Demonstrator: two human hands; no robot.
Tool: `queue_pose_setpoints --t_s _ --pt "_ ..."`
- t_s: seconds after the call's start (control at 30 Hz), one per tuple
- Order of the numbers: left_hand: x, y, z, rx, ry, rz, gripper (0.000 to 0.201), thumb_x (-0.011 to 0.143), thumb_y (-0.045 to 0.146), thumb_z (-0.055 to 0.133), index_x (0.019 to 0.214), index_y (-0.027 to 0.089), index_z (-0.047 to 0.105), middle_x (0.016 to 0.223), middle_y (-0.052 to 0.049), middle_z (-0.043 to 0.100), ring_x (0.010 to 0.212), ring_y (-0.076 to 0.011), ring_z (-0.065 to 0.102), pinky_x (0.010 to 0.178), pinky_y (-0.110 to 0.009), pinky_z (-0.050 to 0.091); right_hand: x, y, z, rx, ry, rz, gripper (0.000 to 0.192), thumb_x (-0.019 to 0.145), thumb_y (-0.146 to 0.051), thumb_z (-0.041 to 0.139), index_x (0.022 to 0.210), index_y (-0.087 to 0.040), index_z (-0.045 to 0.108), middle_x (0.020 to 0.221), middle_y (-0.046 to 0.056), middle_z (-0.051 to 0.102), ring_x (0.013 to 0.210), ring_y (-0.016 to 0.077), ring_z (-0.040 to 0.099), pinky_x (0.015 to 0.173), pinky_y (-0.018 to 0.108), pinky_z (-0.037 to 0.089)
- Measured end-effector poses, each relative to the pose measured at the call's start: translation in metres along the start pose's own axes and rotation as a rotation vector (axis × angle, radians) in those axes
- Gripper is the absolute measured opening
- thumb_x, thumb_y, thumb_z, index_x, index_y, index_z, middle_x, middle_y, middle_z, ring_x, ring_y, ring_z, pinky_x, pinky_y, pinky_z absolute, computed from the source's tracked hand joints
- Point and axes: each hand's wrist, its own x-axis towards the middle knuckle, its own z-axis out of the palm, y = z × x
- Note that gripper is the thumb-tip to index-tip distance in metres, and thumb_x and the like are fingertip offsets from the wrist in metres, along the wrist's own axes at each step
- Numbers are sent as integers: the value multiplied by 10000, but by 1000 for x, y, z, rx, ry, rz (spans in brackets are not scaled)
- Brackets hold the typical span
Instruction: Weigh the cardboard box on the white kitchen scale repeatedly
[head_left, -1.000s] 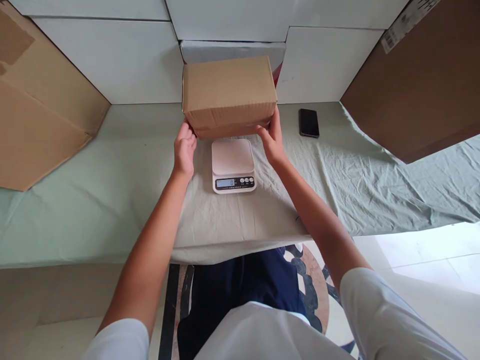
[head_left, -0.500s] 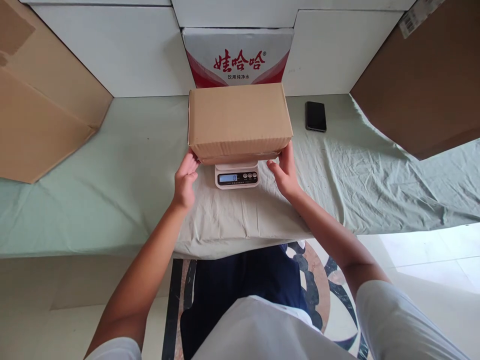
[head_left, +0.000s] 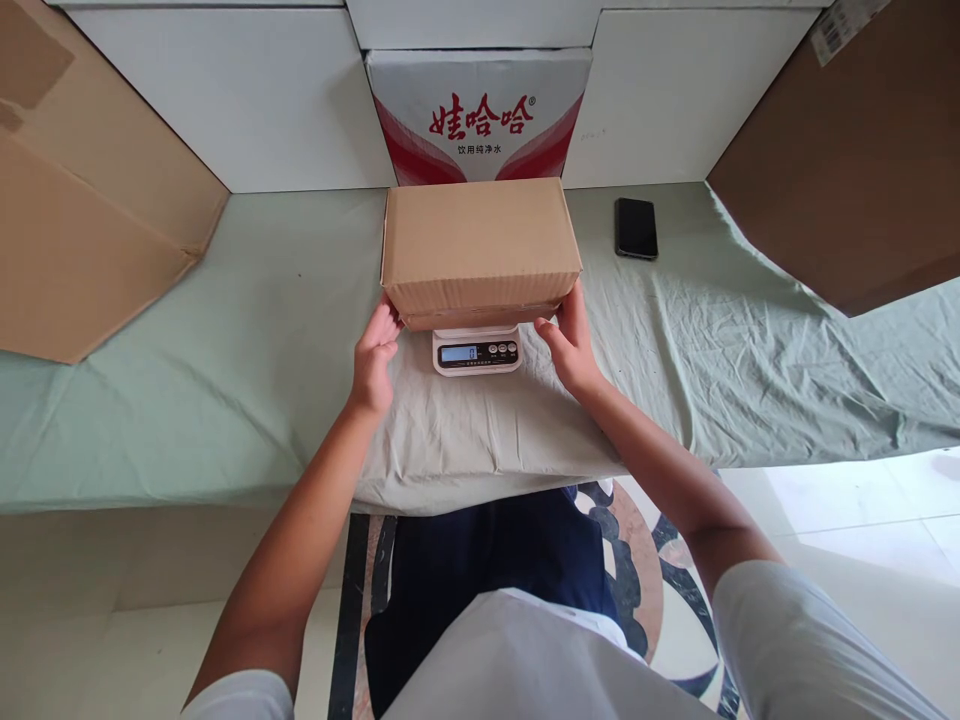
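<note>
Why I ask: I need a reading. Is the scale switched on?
On: the scale's display is lit, with a digit showing, below the cardboard box.

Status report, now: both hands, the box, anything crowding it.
Left hand and right hand grip the cardboard box at its lower corners. Box sits over the scale; display visible. Phone lies apart, to the right.

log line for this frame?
left hand: on cardboard box left end | right hand: on right end | box: over scale | phone: right, apart
</note>
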Motion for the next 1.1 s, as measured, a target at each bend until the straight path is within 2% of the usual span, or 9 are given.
queue_pose_setpoints --t_s 0.2,0.6,0.77,0.97,1.1 --pt "-1 2 2 -25 -24 4 706 763 323 598 1468 292 627 1612 -20 566 1573 -315 427 1327 -484 341 0 -1 0 39 19 0 772 873 -694 606 1547 -397 377 1642 30 461 1558 321 410 1333 578 340" --pt "0 -2 0 -13 -45 -35 744 771 366 609 1509 281 576 1665 -40 498 1618 -332 327 1349 -512 268 0 2 -1 38 25 20 751 868 -686 608 1526 -403 385 1607 31 477 1493 331 454 1283 572 384" --pt "-1 -1 1 -28 -22 -28 772 737 327 590 1507 270 584 1655 -37 510 1602 -323 368 1338 -503 301 1 3 0 52 25 15 750 875 -677 610 1531 -401 376 1587 37 485 1431 324 497 1254 574 416" --pt "-3 1 3 -5 -20 -19 743 766 349 584 1507 295 585 1641 -9 530 1595 -305 389 1330 -469 333 2 0 0 52 22 17 813 865 -724 593 1571 -406 345 1643 28 455 1543 330 411 1305 591 366" --pt "-3 4 0 -33 -28 38 720 807 355 594 1526 329 560 1682 10 473 1621 -290 338 1343 -449 305 3 -2 -3 97 47 2 841 882 -742 546 1611 -439 254 1729 -10 356 1631 310 312 1344 604 303"
